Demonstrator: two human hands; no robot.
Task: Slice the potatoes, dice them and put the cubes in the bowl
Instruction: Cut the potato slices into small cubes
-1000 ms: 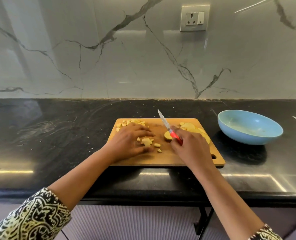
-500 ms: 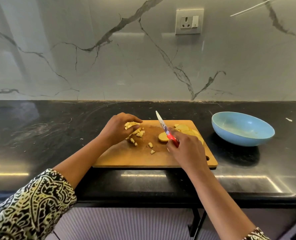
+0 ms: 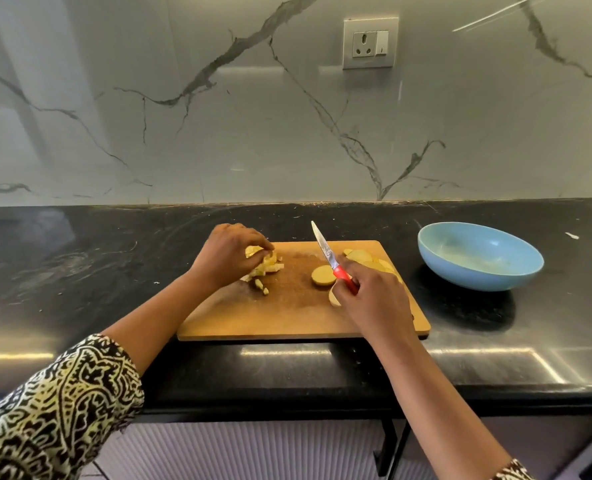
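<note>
A wooden cutting board [image 3: 287, 317] lies on the black counter. At its far left corner my left hand [image 3: 225, 256] curls around a heap of potato cubes [image 3: 265, 265], gathering them; a few loose cubes [image 3: 261, 285] lie just below. My right hand [image 3: 370, 299] grips a red-handled knife [image 3: 336, 268], blade pointing up and away. A round potato slice [image 3: 323, 276] lies mid-board, another slice [image 3: 333, 298] peeks out under my right hand, and several slices [image 3: 362, 256] are stacked at the far right of the board. The blue bowl [image 3: 478, 271] stands to the right, holding no cubes.
The black counter [image 3: 80, 271] runs left and right of the board, with its front edge close below the board. A marble wall with a socket [image 3: 370, 43] rises behind. Cabinet fronts show under the counter.
My left hand swept the diced cubes from mid-board to the far left corner and now cups them in a heap. The right hand kept the knife, hardly moving.
</note>
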